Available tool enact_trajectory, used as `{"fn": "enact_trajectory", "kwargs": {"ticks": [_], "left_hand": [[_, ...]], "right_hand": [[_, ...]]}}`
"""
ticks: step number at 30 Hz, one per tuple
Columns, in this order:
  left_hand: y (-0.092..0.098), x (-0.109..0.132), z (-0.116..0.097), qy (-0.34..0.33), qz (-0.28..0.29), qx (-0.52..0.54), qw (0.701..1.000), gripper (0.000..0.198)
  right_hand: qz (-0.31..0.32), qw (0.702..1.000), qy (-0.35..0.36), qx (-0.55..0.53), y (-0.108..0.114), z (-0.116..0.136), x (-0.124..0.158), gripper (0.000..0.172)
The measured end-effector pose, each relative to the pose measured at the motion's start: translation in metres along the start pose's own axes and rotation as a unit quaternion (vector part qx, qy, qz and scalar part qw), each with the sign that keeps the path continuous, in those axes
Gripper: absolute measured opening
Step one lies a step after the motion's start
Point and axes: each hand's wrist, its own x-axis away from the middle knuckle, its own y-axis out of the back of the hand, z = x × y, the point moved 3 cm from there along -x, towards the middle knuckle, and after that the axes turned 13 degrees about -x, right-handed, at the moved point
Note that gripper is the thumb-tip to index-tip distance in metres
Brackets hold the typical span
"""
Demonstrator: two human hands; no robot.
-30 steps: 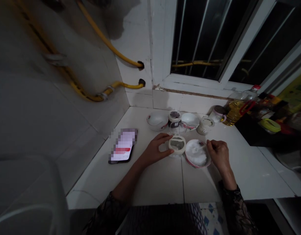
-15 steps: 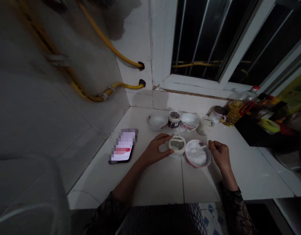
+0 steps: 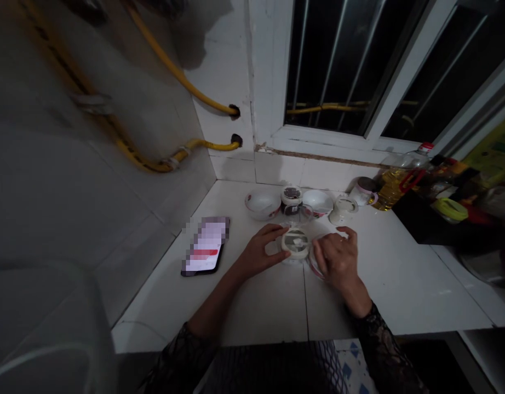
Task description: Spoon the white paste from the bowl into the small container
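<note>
My left hand (image 3: 258,250) is wrapped around the side of a small cream jar (image 3: 295,244) with an open top, standing on the white counter (image 3: 273,298). My right hand (image 3: 338,260) hovers over the bowl of white powder (image 3: 317,258), covering most of it, fingers curled toward the jar. A little white heap shows in the jar's mouth. Whether the right fingers hold a spoon is hidden.
A phone (image 3: 205,245) lies to the left. Behind the jar stand two white bowls (image 3: 263,203), a dark-filled jar (image 3: 292,200) and other small jars (image 3: 344,209). An oil bottle (image 3: 396,178) and clutter sit at the right. Yellow pipes (image 3: 182,71) run along the wall.
My right hand has moved left from the bowl's right rim to over the bowl, next to the jar. White powder now shows in the jar's mouth. The left hand stayed put.
</note>
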Motion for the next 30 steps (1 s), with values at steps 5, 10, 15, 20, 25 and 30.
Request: {"fn": "enact_trajectory", "kwargs": {"ticks": [5,10,15,20,25,30], "left_hand": [[-0.002,0.001,0.002,0.007,0.003,0.0,1.0,0.051],[-0.001,0.002,0.002,0.002,0.0,-0.002,1.0,0.051],[0.0,0.001,0.001,0.0,0.001,0.0,1.0,0.05],[0.0,0.001,0.001,0.003,0.006,-0.005,1.0,0.05],[0.0,0.001,0.0,-0.001,0.0,-0.004,1.0,0.05],[0.0,0.001,0.0,-0.003,0.0,-0.004,1.0,0.05]], "right_hand": [[-0.017,0.999,-0.013,0.041,0.015,-0.011,0.003,0.031],[0.032,0.992,-0.068,0.102,0.046,-0.045,0.012,0.037],[0.104,0.982,-0.12,0.097,0.037,-0.059,0.029,0.046],[0.108,0.977,-0.183,0.027,0.013,-0.06,0.039,0.049],[0.065,0.967,-0.244,0.013,0.016,-0.068,0.04,0.053],[0.044,0.955,-0.293,-0.014,0.024,-0.073,0.039,0.052]]}}
